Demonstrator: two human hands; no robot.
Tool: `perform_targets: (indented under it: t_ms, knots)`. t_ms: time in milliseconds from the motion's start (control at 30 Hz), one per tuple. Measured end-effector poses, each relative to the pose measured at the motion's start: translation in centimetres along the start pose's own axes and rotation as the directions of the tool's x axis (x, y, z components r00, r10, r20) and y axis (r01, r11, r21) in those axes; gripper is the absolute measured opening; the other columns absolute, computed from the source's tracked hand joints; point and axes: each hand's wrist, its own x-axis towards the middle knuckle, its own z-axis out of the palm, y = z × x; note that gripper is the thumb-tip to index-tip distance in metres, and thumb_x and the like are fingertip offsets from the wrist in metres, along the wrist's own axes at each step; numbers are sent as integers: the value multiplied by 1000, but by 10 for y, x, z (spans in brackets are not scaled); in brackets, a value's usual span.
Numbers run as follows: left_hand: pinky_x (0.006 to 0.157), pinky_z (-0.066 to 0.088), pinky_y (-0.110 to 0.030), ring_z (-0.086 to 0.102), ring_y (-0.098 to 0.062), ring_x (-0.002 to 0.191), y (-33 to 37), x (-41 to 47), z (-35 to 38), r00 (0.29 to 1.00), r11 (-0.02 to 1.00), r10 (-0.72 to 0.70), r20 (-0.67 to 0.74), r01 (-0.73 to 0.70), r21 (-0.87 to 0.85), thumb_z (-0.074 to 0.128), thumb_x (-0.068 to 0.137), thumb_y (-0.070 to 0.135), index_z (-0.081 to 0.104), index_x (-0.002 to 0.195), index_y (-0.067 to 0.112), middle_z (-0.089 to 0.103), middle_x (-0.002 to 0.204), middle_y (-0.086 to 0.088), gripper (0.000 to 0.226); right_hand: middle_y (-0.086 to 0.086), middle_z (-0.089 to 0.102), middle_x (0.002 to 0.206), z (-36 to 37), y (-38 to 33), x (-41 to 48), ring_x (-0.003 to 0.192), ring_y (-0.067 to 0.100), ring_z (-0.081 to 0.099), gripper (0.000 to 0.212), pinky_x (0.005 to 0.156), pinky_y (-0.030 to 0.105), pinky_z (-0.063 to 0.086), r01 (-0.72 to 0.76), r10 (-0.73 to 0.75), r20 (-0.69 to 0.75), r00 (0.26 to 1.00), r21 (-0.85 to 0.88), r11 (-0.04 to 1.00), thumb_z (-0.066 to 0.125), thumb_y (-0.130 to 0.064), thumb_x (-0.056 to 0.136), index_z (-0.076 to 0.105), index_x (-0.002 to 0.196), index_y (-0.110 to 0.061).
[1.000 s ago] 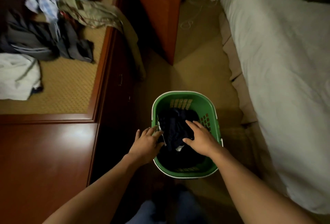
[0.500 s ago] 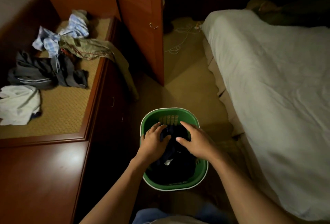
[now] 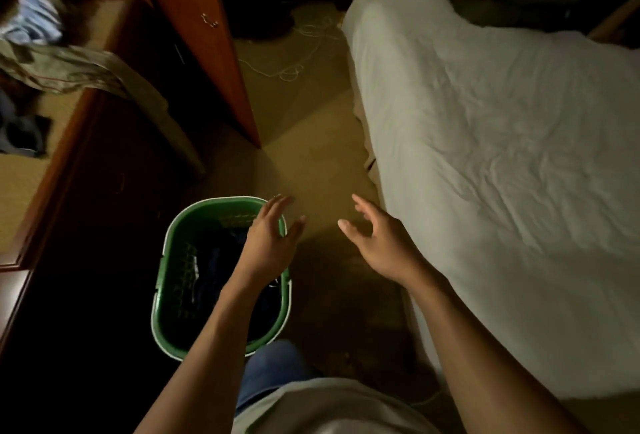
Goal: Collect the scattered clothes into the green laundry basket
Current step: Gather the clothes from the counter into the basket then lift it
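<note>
The green laundry basket (image 3: 173, 274) stands on the floor at lower left, with dark clothes (image 3: 214, 260) inside. My left hand (image 3: 268, 243) hovers above the basket's right rim, fingers spread and empty. My right hand (image 3: 379, 243) is over the bare floor between basket and bed, also spread and empty. On the wooden platform at upper left lie scattered clothes: an olive garment (image 3: 76, 70) draped over the edge, a blue-and-white checked piece (image 3: 33, 19), and a dark item (image 3: 20, 132).
A bed with a white sheet (image 3: 502, 156) fills the right side. A wooden wardrobe door (image 3: 204, 35) juts out at top centre. A white cord (image 3: 287, 66) lies on the beige carpet beyond. The dark wooden platform side (image 3: 114, 170) borders the basket's left.
Both hands have lifted out of the basket and moved right and forward, leaving the dark clothes inside. The view has shifted right, so the basket now sits lower left.
</note>
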Motion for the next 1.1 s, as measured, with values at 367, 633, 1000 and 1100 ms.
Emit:
perform_targets:
  t_ms: [367,633,1000,1100]
  knots:
    - [110,29,-24,42,-17,142,53,102,41,999,999,40,-21,-40,-2,61,98,40,53,143,20,47,152,-4,49,-7,37,159,-70,15,106,144,16,39,69,112,36,41,54,-55,75,996,25,998,52,-61,94,30,155,-37]
    - [115,35,-36,40,-18,143,84,221,46,999,999,48,17,-48,-6,59,98,44,50,145,25,45,154,-1,52,-9,38,159,-119,-11,209,144,13,38,68,112,32,41,94,-94,84,992,0,996,52,-62,94,31,154,-38]
    - [116,36,-36,39,-16,143,96,358,28,967,991,-132,-218,129,-28,57,98,45,46,148,22,43,155,-1,57,-9,39,158,-163,-50,394,144,9,37,67,112,33,42,287,-278,264,924,5,958,53,-57,95,33,154,-34]
    - [116,38,-42,38,-17,144,102,387,22,917,974,-228,-326,215,-78,56,98,47,46,148,23,42,156,-2,57,-9,38,158,-165,-72,444,144,11,38,66,109,30,42,354,-320,391,863,-18,935,51,-58,96,32,154,-35]
